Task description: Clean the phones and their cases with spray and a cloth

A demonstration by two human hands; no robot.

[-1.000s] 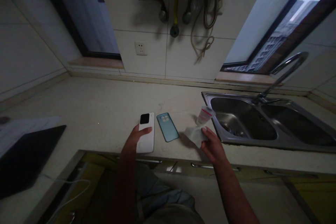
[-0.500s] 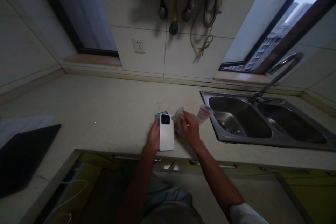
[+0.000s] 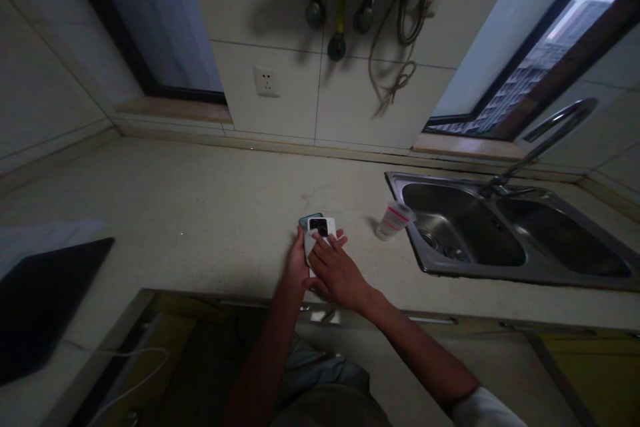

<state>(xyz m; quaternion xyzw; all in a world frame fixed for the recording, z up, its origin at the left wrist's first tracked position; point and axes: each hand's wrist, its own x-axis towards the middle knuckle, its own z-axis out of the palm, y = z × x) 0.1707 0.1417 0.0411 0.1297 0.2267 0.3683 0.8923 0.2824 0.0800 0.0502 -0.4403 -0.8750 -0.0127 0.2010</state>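
Observation:
A white phone [image 3: 328, 223], its back with a black camera block facing up, rests in my left hand [image 3: 297, 260], whose fingers wrap round its left side and come out at the right edge. Beneath it, the corner of a teal-blue phone-shaped thing [image 3: 303, 220] sticks out at the top left. My right hand [image 3: 337, 273] lies across the phone's back, fingers pressed just below the camera block and thumb near the lower end. A pale tissue-like sheet [image 3: 312, 237] shows partly at its fingertips; most of it is hidden.
A clear plastic cup [image 3: 392, 221] with a red band stands tilted in view beside the double steel sink [image 3: 421, 260]. On the left lie a black flat panel [image 3: 55, 300] and white sheets [image 3: 45, 243]. A white cable [image 3: 145, 349] hangs over the counter's front edge.
My right hand has moved left and down from beside the phone, with the pale sheet, onto the phone's back. The cup is now fully uncovered. The view has shifted slightly.

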